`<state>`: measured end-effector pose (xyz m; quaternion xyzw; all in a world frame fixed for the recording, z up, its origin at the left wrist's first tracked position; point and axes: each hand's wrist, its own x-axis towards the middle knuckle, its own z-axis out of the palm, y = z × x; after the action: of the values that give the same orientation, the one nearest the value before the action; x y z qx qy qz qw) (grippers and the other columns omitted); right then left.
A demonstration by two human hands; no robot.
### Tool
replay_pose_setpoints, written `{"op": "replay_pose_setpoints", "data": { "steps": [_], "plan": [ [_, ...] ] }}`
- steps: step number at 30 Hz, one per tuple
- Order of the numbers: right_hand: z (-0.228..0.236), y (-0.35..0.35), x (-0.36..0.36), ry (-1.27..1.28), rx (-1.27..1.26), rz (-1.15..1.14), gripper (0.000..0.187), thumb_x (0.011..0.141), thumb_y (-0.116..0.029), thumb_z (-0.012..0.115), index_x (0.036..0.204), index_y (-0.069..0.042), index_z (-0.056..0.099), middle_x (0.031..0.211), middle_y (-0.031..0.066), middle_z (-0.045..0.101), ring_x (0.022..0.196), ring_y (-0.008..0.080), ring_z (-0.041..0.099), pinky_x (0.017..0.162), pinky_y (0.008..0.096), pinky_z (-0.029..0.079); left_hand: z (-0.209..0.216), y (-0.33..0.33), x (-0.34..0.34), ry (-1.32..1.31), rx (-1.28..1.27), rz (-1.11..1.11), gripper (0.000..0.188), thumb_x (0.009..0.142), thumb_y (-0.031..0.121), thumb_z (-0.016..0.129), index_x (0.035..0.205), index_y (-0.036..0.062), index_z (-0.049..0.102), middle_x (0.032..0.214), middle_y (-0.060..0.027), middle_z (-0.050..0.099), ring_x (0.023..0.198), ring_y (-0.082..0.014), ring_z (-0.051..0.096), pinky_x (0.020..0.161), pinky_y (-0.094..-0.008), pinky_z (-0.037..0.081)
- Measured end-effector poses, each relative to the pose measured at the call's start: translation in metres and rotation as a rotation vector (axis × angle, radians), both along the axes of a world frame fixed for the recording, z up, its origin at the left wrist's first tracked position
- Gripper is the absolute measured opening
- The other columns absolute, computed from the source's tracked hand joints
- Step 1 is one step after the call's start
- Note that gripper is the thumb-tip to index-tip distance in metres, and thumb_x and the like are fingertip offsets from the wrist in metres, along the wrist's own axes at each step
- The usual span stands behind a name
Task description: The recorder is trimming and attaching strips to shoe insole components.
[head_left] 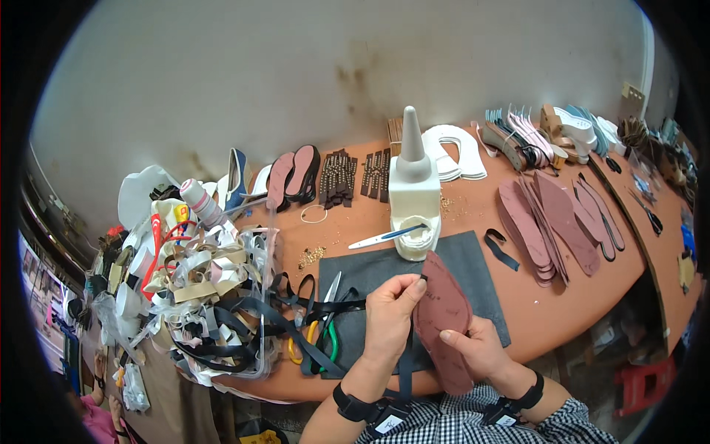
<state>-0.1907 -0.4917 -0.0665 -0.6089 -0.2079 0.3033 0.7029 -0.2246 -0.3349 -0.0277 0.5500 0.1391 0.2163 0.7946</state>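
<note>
Head view looks down on an orange worktable (547, 311) with a dark grey mat (473, 259) as the landmark near its front edge. Over the front of that mat the right hand (477, 348) grips a maroon shoe insole (441, 311) from below, fingers wrapped on its lower edge. The insole's long axis runs up and down, toe end toward the back of the mat, heel toward the person. The left hand (390, 311) sits just left of the insole, thumb and forefinger pinched narrow on the end of a dark strap (406, 362) at the insole's upper left edge; the strap hangs down between the wrists. So the left hand is the nearer one to that toe edge, and the strap meets it from the left. Behind the mat stands a white glue bottle (413, 185) with a brush (388, 237) lying in its tray. Left of the mat lie green-handled pliers (330, 337), scissors (330, 288) and a clear tub of tangled straps (214, 296). Right of the mat lies a fan of more maroon insoles (555, 222)
</note>
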Motion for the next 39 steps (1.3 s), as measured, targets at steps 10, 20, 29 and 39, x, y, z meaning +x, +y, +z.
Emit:
{"op": "replay_pose_setpoints", "data": {
  "steps": [10, 20, 29, 39],
  "plan": [
    [-0.001, -0.003, 0.005, 0.060, 0.012, 0.058, 0.027, 0.081, -0.011, 0.060, 0.104, 0.003, 0.058, 0.090, 0.0050, 0.063, 0.078, 0.0088, 0.057, 0.068, 0.0236, 0.047, -0.007, 0.000, 0.008, -0.010, 0.196, 0.016, 0.014, 0.085, 0.010, 0.056, 0.087, -0.0030, 0.059, 0.073, 0.0017, 0.057, 0.064, -0.0030, 0.048, 0.055, -0.0181, 0.040],
    [0.036, -0.002, 0.039, 0.241, 0.111, 0.125, 0.030, 0.078, -0.005, 0.062, 0.105, 0.004, 0.054, 0.094, 0.0076, 0.061, 0.082, 0.0136, 0.059, 0.074, 0.0259, 0.048, -0.003, -0.007, 0.017, -0.052, 0.119, -0.051, 0.015, 0.086, 0.012, 0.057, 0.091, -0.0019, 0.061, 0.074, 0.0030, 0.056, 0.065, -0.0020, 0.047, 0.057, -0.0168, 0.040],
    [0.032, -0.002, 0.042, 0.268, 0.186, -0.021, 0.027, 0.077, 0.000, 0.060, 0.103, 0.004, 0.054, 0.096, 0.0085, 0.061, 0.084, 0.0145, 0.060, 0.076, 0.0272, 0.049, -0.017, -0.013, 0.000, -0.001, -0.120, -0.133, 0.022, 0.086, 0.014, 0.057, 0.102, -0.0013, 0.059, 0.084, -0.0006, 0.059, 0.073, -0.0046, 0.052, 0.064, -0.0170, 0.043],
    [0.032, -0.006, 0.045, 0.272, 0.223, -0.053, 0.027, 0.076, 0.002, 0.056, 0.103, 0.003, 0.052, 0.095, 0.0086, 0.061, 0.082, 0.0149, 0.061, 0.076, 0.0273, 0.050, -0.017, -0.014, -0.004, 0.034, -0.058, -0.110, 0.019, 0.082, 0.011, 0.062, 0.099, 0.0023, 0.060, 0.070, 0.0035, 0.053, 0.052, -0.0013, 0.041, 0.042, -0.0155, 0.028]
  ]
}}
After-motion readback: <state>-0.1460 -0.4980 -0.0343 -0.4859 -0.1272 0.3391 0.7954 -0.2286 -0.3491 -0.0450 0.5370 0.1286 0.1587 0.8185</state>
